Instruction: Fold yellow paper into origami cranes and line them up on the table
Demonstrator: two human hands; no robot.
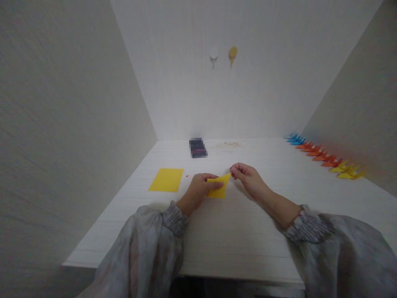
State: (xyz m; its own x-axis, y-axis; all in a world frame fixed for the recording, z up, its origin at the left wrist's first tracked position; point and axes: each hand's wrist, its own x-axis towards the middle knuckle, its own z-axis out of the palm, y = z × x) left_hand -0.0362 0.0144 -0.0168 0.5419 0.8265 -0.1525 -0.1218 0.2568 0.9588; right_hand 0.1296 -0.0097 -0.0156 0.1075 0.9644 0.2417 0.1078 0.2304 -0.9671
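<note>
A small yellow paper, partly folded, sits just above the white table in the middle. My left hand grips its left side with thumb on top. My right hand pinches the paper's upper right corner between fingertips. A flat yellow paper square lies on the table to the left of my left hand.
A row of folded paper pieces runs along the right wall: blue at the far end, then orange, then yellow. A dark blurred object lies at the back. Two hooks hang on the far wall.
</note>
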